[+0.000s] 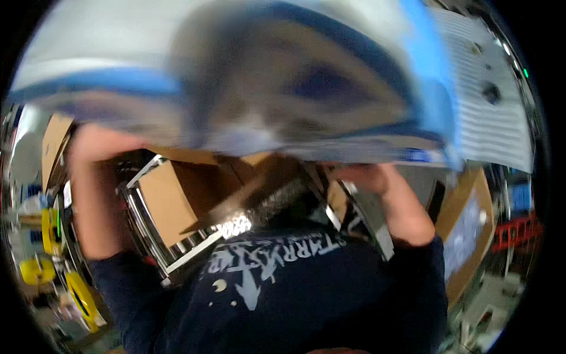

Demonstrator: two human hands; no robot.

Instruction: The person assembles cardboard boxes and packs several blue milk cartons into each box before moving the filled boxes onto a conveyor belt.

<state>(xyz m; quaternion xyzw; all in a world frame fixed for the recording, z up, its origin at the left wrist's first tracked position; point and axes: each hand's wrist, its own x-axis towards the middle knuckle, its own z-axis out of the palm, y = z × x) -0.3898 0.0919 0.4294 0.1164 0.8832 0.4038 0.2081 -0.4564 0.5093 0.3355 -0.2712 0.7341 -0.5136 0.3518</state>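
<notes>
The person is wearing a dark navy top [306, 295] with a white printed design and small white flecks showing across the front. Its long sleeves [421, 277] are sitting pushed back, leaving both forearms bare.

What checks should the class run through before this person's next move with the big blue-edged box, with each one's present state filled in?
1. Left hand under the blue-edged box: ok, at its left underside.
2. Right hand under the box: ok, at its lower right edge.
3. Finger grip secure: cannot tell, blurred and hidden.
4. Box level: not ok, its right end hangs lower.
5. View ahead: not ok, the box fills the upper frame.
6. Open cardboard carton below has room: cannot tell.
</notes>
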